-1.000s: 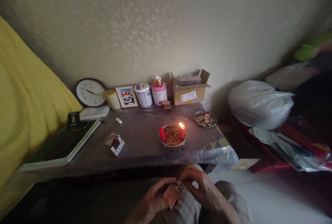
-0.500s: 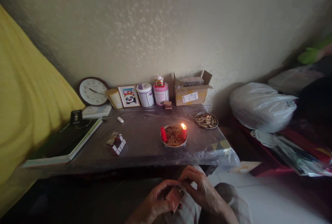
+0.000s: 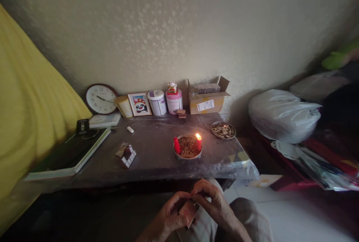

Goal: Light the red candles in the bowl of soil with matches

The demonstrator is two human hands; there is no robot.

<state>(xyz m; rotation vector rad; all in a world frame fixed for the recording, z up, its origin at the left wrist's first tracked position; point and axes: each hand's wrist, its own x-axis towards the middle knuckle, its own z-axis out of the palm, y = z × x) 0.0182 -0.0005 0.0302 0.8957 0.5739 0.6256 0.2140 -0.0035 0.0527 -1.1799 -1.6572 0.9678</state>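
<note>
My left hand [image 3: 174,214] is closed around a small matchbox-like box [image 3: 189,212] above my lap. At the top end of that box, the fingertips of my right hand [image 3: 209,201] are pinched together; what they hold, if anything, is too small to make out. On the table beyond, a round dish [image 3: 188,148] with a brown, speckled surface bears two red candles. Its right candle [image 3: 199,144] burns, while the left candle [image 3: 177,145] shows no flame. A metal plate [image 3: 224,130] of matchsticks lies further right.
The table [image 3: 157,148] has a plastic cover. On it are a white-sided cube [image 3: 129,158], a green book [image 3: 67,152], a clock [image 3: 101,99], tins and a cardboard box [image 3: 207,104]. White bags [image 3: 283,115] lie at the right.
My right hand has shifted slightly left, and its fingertips now meet my left fingertips over the small box. The table objects have not moved.
</note>
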